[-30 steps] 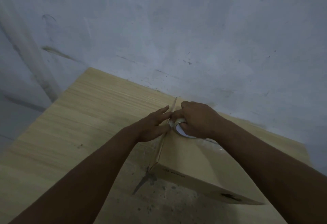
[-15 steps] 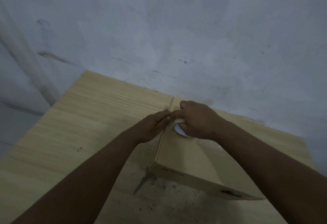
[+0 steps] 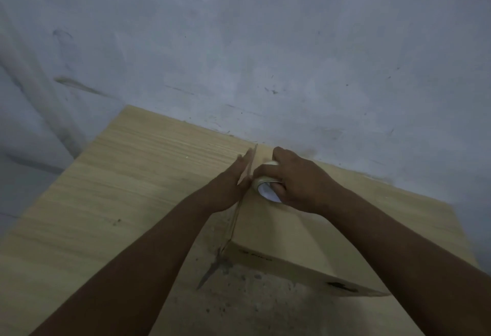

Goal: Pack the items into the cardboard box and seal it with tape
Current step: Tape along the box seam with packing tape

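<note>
A closed cardboard box (image 3: 281, 234) lies on the wooden table, its near side facing me. My right hand (image 3: 297, 181) grips a roll of clear tape (image 3: 265, 187) on the box's top, near its left edge. My left hand (image 3: 228, 187) lies flat with straight fingers against the box's left edge, next to the roll. A strip of tape seems to run along that left edge towards the near corner. The box's contents are hidden.
The light wooden table (image 3: 119, 189) stands against a grey wall (image 3: 265, 43). A pair of scissors (image 3: 212, 272) lies on the table at the box's near left corner. The table's near part is stained and speckled.
My left hand has gone from curled fingers to flat, straight fingers pressed along the box's left edge. The right hand has stayed on the tape roll.
</note>
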The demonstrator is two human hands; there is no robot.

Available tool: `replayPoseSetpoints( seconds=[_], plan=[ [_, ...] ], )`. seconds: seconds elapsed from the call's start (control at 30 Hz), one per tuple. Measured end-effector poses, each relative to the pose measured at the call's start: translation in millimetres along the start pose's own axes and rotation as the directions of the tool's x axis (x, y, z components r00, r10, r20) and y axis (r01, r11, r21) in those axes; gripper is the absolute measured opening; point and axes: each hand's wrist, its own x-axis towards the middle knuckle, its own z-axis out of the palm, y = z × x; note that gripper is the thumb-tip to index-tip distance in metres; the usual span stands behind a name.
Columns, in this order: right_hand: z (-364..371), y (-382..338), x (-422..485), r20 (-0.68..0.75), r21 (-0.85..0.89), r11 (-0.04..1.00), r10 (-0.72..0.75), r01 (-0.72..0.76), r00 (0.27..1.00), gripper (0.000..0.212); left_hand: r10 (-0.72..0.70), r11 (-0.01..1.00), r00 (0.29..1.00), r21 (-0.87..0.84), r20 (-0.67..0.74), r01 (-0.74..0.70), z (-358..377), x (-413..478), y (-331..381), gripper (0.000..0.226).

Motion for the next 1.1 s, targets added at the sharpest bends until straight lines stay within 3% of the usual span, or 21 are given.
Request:
replayPoseSetpoints(
  seconds=[0.17,0.23,0.3,0.37,0.47,0.6,0.7,0.8,1.1],
  plan=[
    [0,5,2,0.001,-0.002,1.0,-0.01,0.01,1.0,0.029,-0.009,0.991,0.994,0.132,-0.105,0.023,1,1,2,0.063],
    [0,4,3,0.001,0.018,1.0,-0.002,0.002,1.0,0.037,0.056,0.964,0.975,0.266,-0.215,0.003,7,-4,6,0.059],
    [0,1,3,0.017,0.019,1.0,0.022,-0.022,1.0,0.035,0.188,0.928,0.953,0.362,-0.239,-0.092,16,-13,6,0.056],
    [3,2,3,0.006,0.018,0.999,0.047,-0.047,0.999,0.033,0.27,0.906,0.947,0.379,-0.176,-0.188,18,-22,8,0.059],
    [5,5,3,-0.018,0.047,0.996,0.079,-0.078,0.997,0.035,0.173,0.912,0.985,0.375,0.023,-0.168,13,-39,9,0.078],
    [4,2,2,-0.015,0.065,0.995,0.082,-0.081,0.996,0.046,0.126,0.786,0.984,0.593,0.126,-0.177,11,-48,15,0.12],
    [5,1,1,-0.016,0.042,0.996,0.085,-0.084,0.996,0.043,0.105,0.694,0.982,0.696,0.157,-0.186,11,-50,23,0.138],
    [6,-1,0,-0.02,0.018,0.996,0.091,-0.091,0.996,0.031,0.106,0.64,0.976,0.738,0.189,-0.213,11,-52,28,0.145],
    [-5,-2,4,0.069,-0.052,0.998,0.051,-0.048,0.996,0.033,0.061,0.643,0.982,0.745,0.181,-0.177,11,-51,31,0.147]
  ],
)
